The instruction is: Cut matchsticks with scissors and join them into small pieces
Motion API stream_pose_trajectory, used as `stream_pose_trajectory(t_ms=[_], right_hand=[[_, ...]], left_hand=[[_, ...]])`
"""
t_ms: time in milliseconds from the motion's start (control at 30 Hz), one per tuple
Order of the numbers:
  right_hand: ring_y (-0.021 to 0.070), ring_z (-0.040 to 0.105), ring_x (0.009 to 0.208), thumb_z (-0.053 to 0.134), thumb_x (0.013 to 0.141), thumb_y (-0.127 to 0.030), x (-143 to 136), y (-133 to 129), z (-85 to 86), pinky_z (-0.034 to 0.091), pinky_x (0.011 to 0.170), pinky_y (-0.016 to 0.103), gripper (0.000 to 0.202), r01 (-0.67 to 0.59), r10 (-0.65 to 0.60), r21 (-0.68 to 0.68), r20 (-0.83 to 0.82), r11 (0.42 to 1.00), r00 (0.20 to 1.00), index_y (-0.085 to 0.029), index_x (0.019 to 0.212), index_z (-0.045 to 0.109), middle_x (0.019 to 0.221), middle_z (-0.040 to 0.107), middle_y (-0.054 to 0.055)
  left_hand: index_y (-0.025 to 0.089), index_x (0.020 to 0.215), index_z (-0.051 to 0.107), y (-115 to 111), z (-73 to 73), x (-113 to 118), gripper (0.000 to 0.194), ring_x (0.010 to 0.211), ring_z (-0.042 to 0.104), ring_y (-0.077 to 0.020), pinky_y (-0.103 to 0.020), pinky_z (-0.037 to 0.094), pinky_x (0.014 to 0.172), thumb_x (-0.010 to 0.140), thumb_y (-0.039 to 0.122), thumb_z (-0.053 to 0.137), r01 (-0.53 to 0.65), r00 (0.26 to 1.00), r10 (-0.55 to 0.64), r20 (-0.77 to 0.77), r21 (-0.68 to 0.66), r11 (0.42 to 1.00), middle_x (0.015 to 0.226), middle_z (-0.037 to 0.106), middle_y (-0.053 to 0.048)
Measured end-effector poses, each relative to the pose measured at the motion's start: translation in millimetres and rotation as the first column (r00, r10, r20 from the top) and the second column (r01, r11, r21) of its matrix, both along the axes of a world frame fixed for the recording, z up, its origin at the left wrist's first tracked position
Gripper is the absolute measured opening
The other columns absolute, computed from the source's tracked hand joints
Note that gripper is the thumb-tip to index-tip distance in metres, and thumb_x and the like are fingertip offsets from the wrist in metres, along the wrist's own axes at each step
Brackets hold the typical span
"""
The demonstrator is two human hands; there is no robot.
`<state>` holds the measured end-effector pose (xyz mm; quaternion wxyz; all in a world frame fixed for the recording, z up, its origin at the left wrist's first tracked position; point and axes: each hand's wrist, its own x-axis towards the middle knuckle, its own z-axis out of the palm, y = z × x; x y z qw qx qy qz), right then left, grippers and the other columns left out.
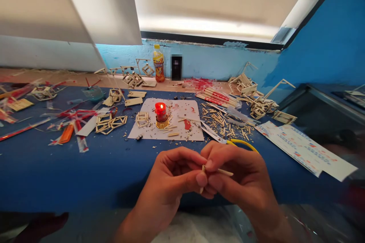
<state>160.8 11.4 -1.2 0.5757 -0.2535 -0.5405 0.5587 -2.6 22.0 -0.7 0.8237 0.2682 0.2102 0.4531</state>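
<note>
Both hands meet above the near edge of the blue table. My left hand (pixel 179 178) pinches a short pale stick (pixel 202 189) between thumb and fingers, held roughly upright. Another pale stick (pixel 226 172) is pinched in my right hand (pixel 236 174) and points to the right. The two sticks come together at the fingertips, where the fingers partly hide them. Beyond the hands, a lit red candle (pixel 161 111) on a gold base stands on a white sheet (pixel 142 133) with bits of stick scattered about it.
Yellow-handled scissors (pixel 212 133) lie just beyond my right hand, beside many cut stick pieces (pixel 225 121). Stick frames (pixel 111 123) and an orange cutter (pixel 66 133) are at the left. Printed white strips (pixel 308 152) lie at the right. A bottle (pixel 158 64) stands at the back.
</note>
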Motion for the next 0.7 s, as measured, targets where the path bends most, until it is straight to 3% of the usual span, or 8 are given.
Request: stream_pose_trajectory(t_ms=[167,333,433,533,700], right_hand=[[0.0188,0.063,0.079,0.081,0.094,-0.033,-3.7,2.7,-8.3,0.054,0.077,0.035,0.018,0.031,-0.033,0.163,0.007,0.986,0.999,-0.033,0.112,0.084,0.074,0.074,0.001],[0.0178,0.069,0.089,0.073,0.1,-0.041,-10.5,-3.1,-8.6,0.057,0.08,0.034,0.012,0.351,-0.337,0.147,-0.11,0.925,0.935,-0.035,0.102,0.084,0.098,0.076,0.0],[0.0155,0.066,0.074,0.069,0.103,-0.039,-7.6,-6.8,-2.9,0.055,0.071,0.031,0.018,0.446,-0.447,0.191,-0.039,0.875,0.894,-0.034,0.116,0.08,0.078,0.073,-0.002],[0.0137,0.061,0.064,0.08,0.096,-0.034,-0.4,-9.5,2.8,0.054,0.068,0.03,0.033,0.447,-0.462,0.197,0.038,0.873,0.886,-0.036,0.128,0.072,0.067,0.064,-0.007],[0.0108,0.068,0.075,0.079,0.096,-0.026,9.7,-15.8,9.8,0.053,0.067,0.022,0.008,0.335,-0.382,0.197,0.293,0.921,0.877,-0.033,0.1,0.078,0.088,0.076,-0.005]], left_hand=[[0.019,0.082,0.085,-5.6,3.2,-1.8,0.013,0.058,0.078,-0.01,-0.013,0.063,0.059,0.076,0.02,0.097,0.017,0.999,-0.017,0.039,-0.02,1.0,0.068,0.084,0.001],[0.021,0.083,0.085,-8.6,-0.7,0.3,0.014,0.059,0.08,-0.0122,-0.016,0.064,0.06,0.075,0.019,0.097,0.018,0.999,-0.017,0.051,-0.009,1.0,0.073,0.085,0.001],[0.021,0.082,0.085,-10.0,-1.6,0.3,0.014,0.063,0.08,-0.011,-0.014,0.064,0.063,0.075,0.017,0.097,-0.025,0.999,0.024,0.042,0.017,1.0,0.074,0.085,0.002],[0.021,0.081,0.085,-10.2,-0.3,-2.1,0.014,0.063,0.079,-0.0096,-0.013,0.063,0.064,0.075,0.016,0.097,-0.067,0.998,0.067,0.012,0.041,0.997,0.075,0.084,0.002],[0.021,0.084,0.086,-9.2,0.9,-4.2,0.014,0.06,0.079,-0.0101,-0.013,0.062,0.061,0.075,0.018,0.097,-0.047,0.999,0.047,0.001,0.048,0.998,0.072,0.084,0.002]])
